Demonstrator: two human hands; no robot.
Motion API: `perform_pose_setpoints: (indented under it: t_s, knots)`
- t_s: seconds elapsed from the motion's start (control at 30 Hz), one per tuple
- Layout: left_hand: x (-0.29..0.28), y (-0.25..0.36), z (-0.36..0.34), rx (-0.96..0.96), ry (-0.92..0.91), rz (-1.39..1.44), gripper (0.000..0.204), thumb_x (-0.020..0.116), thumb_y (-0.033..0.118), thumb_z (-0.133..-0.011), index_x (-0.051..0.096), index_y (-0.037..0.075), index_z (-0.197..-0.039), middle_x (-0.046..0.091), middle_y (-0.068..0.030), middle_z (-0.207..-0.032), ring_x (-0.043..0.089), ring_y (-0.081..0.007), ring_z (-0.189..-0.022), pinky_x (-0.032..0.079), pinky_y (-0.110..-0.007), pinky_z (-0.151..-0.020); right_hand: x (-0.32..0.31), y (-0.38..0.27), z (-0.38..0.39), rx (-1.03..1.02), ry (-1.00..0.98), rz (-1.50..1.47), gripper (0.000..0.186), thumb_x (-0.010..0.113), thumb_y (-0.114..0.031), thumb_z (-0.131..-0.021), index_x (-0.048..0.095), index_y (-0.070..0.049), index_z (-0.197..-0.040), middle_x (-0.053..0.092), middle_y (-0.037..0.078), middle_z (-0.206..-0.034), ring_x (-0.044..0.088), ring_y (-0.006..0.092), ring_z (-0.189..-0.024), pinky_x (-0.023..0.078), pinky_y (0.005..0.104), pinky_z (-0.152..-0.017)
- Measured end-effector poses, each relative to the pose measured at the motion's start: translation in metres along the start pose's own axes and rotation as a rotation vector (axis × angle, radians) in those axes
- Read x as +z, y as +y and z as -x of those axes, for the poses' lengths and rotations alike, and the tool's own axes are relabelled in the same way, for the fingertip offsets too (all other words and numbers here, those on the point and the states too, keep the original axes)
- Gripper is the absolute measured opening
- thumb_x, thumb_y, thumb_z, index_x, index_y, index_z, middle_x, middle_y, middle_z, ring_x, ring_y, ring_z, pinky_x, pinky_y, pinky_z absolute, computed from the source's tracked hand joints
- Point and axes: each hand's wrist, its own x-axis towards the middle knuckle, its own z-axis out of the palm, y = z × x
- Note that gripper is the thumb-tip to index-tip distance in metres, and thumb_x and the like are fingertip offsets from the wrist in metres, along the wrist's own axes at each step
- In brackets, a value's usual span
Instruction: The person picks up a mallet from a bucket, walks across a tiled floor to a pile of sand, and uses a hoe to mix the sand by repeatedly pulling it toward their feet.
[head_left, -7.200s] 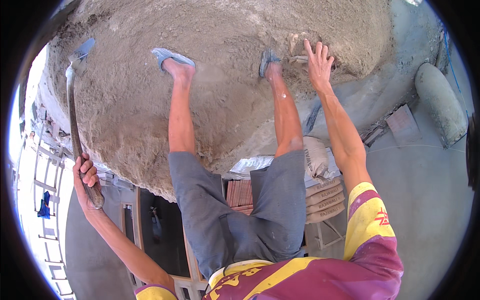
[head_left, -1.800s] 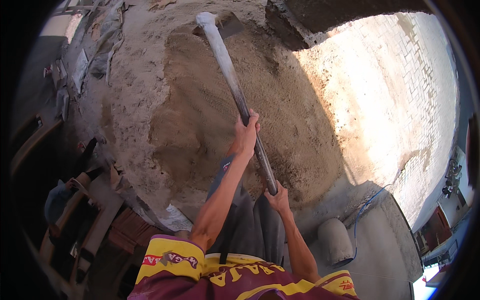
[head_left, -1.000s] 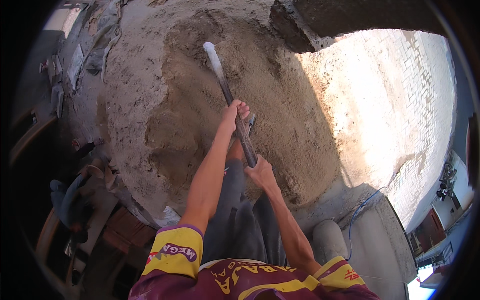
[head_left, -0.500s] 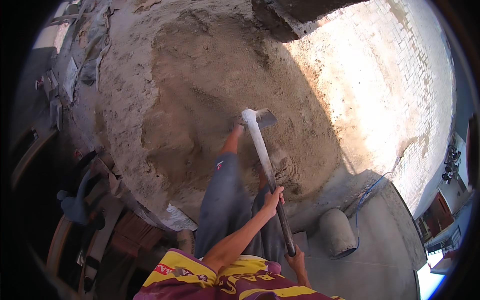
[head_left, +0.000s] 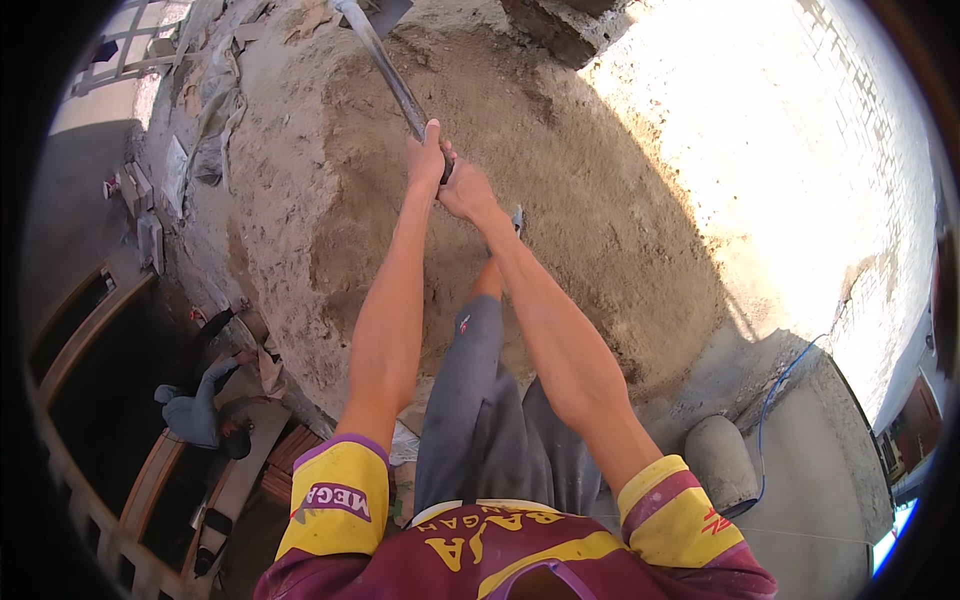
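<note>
Both my arms stretch forward and grip a long-handled hoe (head_left: pixel 390 75) near the end of its shaft. My left hand (head_left: pixel 426 160) is closed round the handle, its thumb pointing up along the shaft. Just behind it, almost touching, my right hand (head_left: pixel 467 188) closes round the butt end. The hoe slants away to the upper left, with its pale head at the top edge of the picture and the dark blade partly cut off. Below lies a broad heap of brown sandy soil (head_left: pixel 600 230), where one of my feet stands, mostly hidden by my right forearm.
Another person (head_left: pixel 205 410) in grey is bent low at the left, beside wooden frames. A grey cylinder (head_left: pixel 722 462) and a blue hose (head_left: pixel 770 400) lie at the right. A rough block (head_left: pixel 560 30) juts in at the top; sunlit paving stretches along the right.
The hoe has swung forward and up, away from my body. My arms have gone from bent to extended, and my left hand has come together with my right near the handle's end.
</note>
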Motion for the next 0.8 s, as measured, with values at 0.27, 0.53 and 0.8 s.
perform_pose_setpoints:
  t_s: [0.27, 0.53, 0.8]
  knots:
    - [0.051, -0.171, 0.145, -0.421, -0.264, -0.060, 0.032, 0.068, 0.031, -0.098, 0.065, -0.001, -0.094, 0.067, -0.0082, -0.084, 0.066, -0.0205, -0.070, 0.056, -0.037, -0.065, -0.020, 0.150, 0.201, 0.275, 0.024, 0.179, 0.050, 0.071, -0.027, -0.079, 0.062, 0.010, -0.112, 0.072, 0.033, -0.099, 0.071, 0.0477, -0.099, 0.055, 0.0527, -0.090]
    - [0.100, -0.274, 0.234, -0.590, -0.227, 0.608, 0.022, 0.067, 0.020, -0.094, 0.055, 0.010, -0.079, 0.057, -0.0056, -0.068, 0.060, -0.0192, -0.061, 0.055, -0.035, -0.058, -0.103, 0.205, 0.518, 0.441, -0.055, 0.121, 0.052, 0.071, -0.023, -0.080, 0.057, 0.008, -0.119, 0.068, 0.036, -0.097, 0.067, 0.0517, -0.098, 0.053, 0.0525, -0.085]
    - [0.197, -0.407, 0.581, -1.085, -0.331, 0.420, 0.027, 0.072, 0.026, -0.091, 0.053, 0.014, -0.077, 0.054, -0.0026, -0.069, 0.057, -0.0199, -0.062, 0.052, -0.042, -0.066, -0.132, 0.304, 0.848, 0.769, 0.125, 0.129, 0.041, 0.077, -0.016, -0.073, 0.056, -0.001, -0.105, 0.064, 0.029, -0.083, 0.065, 0.0509, -0.086, 0.049, 0.0523, -0.074]
